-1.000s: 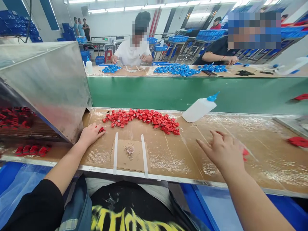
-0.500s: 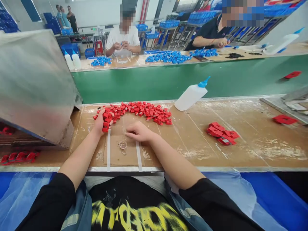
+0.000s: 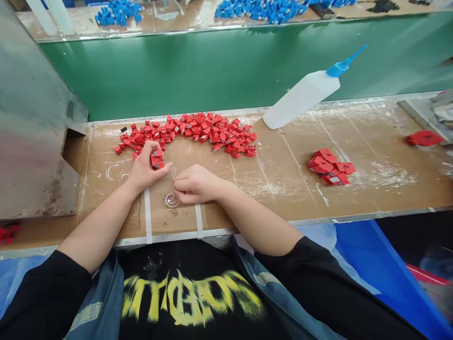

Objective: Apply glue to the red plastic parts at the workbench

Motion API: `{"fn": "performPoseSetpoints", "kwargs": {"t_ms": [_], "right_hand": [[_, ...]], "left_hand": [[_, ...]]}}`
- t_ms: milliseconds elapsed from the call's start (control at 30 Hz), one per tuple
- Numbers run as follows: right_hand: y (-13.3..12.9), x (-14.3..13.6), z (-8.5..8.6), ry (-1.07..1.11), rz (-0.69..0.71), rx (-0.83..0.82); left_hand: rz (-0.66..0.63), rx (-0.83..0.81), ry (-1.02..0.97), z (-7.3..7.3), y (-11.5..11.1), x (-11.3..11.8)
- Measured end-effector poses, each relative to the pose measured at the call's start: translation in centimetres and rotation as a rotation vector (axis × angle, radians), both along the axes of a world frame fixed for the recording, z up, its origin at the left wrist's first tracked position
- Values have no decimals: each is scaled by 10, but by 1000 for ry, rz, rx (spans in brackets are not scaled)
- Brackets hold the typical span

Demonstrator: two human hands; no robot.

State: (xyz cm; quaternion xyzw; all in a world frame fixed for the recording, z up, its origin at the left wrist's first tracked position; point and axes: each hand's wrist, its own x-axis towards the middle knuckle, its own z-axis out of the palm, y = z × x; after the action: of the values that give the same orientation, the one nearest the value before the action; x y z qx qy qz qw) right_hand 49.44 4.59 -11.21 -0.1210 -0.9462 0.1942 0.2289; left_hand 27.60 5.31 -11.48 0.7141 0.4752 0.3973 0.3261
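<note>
My left hand [image 3: 146, 169] curls around a small red plastic piece [image 3: 156, 159] with a grey patch on it, at the near edge of the red pile. Its thumb points toward my right hand [image 3: 196, 185], which is closed in a pinch. A thin pale stick [image 3: 172, 171] rises from the right fingertips beside the left thumb; its ends are hard to make out. Just below the right fingers sits a small round clear dish [image 3: 171, 200] on a cardboard sheet [image 3: 177, 222] taped down with white strips. Many similar red pieces [image 3: 205, 128] lie heaped behind both hands.
A white squeeze bottle [image 3: 302, 99] with a blue nozzle leans beyond the pile. Larger red parts [image 3: 329, 166] are stacked to the right. A metal box [image 3: 38, 123] stands at the left. Behind a green panel [image 3: 170, 71], blue pieces [image 3: 262, 10] lie on another bench.
The view has tipped down. My right hand and the stick have lifted off the dish and come close to the left hand, which has turned with its thumb toward the right.
</note>
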Motion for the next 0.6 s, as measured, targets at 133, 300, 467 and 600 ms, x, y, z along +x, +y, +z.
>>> {"fn": "performPoseSetpoints", "kwargs": {"t_ms": [133, 300, 467, 600], "right_hand": [[-2, 3, 2, 15, 39, -113], [-1, 2, 2, 236, 59, -292], [1, 1, 2, 603, -219, -358], [5, -4, 3, 666, -514, -357]], "left_hand": [[5, -10, -6, 1, 2, 1], [7, -21, 45, 2, 1, 0], [0, -36, 90, 1, 2, 2], [3, -54, 159, 3, 1, 4]]}}
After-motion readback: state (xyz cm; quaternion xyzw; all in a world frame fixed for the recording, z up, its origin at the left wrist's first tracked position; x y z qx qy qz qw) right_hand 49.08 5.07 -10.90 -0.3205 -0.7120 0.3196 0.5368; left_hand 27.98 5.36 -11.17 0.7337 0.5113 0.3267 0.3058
